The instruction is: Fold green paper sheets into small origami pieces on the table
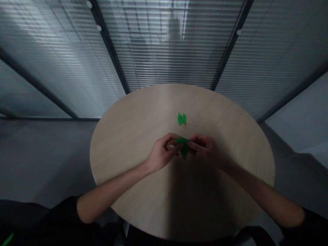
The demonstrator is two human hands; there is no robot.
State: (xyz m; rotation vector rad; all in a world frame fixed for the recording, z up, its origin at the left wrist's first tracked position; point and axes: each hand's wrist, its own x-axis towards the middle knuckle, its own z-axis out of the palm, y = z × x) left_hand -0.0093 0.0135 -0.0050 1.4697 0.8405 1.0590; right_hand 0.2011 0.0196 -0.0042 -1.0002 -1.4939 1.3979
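Note:
Between both hands, over the middle of the round table, is a piece of folded green paper (pixel 184 151) with a point facing down toward me. My left hand (pixel 164 150) pinches its left side between thumb and fingers. On the other side, my right hand (pixel 206 148) grips the right edge, thumb in front. Fingertips cover parts of both edges, so the full shape of the fold is hidden. Just beyond the hands lies a small green paper piece (pixel 181 119) with a winged, butterfly-like outline, touched by neither hand.
The round wooden table (pixel 133 136) fills the middle of the view, with a dark shadow across its near right part. Behind it stand glass partitions with blinds (pixel 159 65) in dark frames. Grey floor (pixel 51 153) shows at the left.

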